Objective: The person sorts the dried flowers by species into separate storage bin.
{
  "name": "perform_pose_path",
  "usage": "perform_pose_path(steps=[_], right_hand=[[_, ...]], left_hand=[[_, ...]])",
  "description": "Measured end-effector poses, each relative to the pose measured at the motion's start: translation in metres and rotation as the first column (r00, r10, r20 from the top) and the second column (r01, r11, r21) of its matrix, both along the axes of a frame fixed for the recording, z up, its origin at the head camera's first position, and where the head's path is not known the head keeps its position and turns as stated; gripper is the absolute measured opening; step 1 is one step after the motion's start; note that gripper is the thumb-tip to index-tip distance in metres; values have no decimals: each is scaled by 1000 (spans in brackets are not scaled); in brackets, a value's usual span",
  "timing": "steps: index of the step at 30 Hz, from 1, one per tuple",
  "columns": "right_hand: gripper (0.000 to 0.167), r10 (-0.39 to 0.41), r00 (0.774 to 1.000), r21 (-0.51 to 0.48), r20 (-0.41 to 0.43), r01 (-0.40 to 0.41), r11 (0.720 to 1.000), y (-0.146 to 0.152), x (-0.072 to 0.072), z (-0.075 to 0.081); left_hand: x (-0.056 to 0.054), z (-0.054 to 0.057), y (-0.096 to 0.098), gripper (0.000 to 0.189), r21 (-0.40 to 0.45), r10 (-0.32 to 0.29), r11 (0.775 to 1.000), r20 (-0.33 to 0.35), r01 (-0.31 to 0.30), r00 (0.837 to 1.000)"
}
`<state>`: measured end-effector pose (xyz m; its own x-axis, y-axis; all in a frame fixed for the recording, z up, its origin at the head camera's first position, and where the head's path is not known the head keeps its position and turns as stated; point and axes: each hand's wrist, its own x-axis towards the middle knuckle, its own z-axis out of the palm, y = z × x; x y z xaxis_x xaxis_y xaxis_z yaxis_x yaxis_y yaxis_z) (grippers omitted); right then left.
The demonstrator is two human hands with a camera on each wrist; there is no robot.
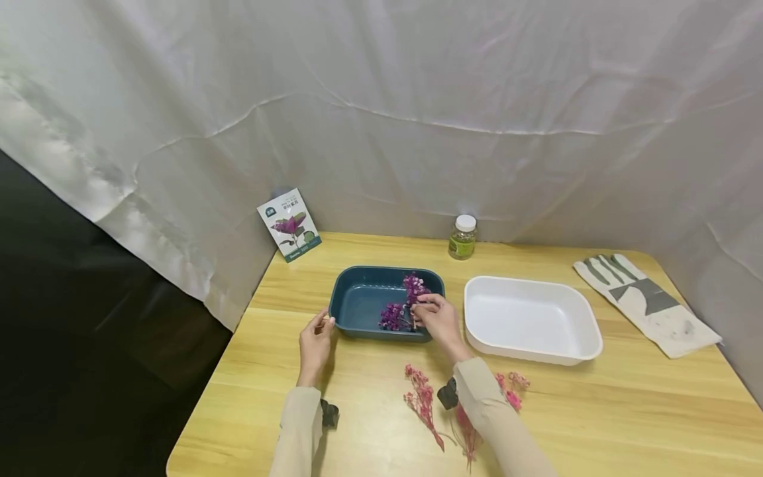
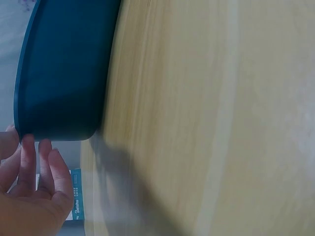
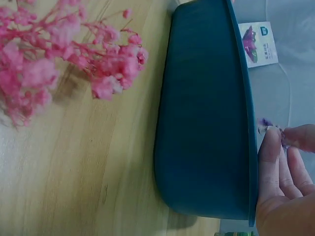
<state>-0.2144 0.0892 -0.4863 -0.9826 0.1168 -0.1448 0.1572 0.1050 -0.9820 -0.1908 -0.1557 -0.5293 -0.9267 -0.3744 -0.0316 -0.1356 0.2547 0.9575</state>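
A dark teal plastic tray point(image 1: 369, 301) stands on the table. My left hand point(image 1: 316, 341) holds its near left corner, the thumb at the rim and the fingertips against the outer wall in the left wrist view. Inside the tray's right part, my right hand point(image 1: 438, 321) pinches a sprig of purple dried flowers point(image 1: 392, 318) between thumb and fingertips. More purple blooms point(image 1: 414, 286) show just beyond those fingers. In the right wrist view, the tray wall point(image 3: 206, 113) hides most of the purple sprig.
Pink dried flower sprigs point(image 1: 422, 397) lie in front, some partly under the right forearm. A white tray point(image 1: 530, 315) stands to the right, beside a work glove point(image 1: 646, 301). Behind are a white-capped jar point(image 1: 462, 238) and a seed packet point(image 1: 290, 225) leaning on the curtain.
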Motion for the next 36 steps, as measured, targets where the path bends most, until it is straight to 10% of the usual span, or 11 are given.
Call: perform_pose_path(steps=[15,36], right_hand=[[25,45,999,2,12,-45,999,4,7,0],[31,-24,993,-31,120,28,999,36,93,9]], left_hand=[[-1,-2,0,34,19,12,1000,-5,-12,1000],[0,-1,-1,35,20,-8,1000,-10,9,1000]])
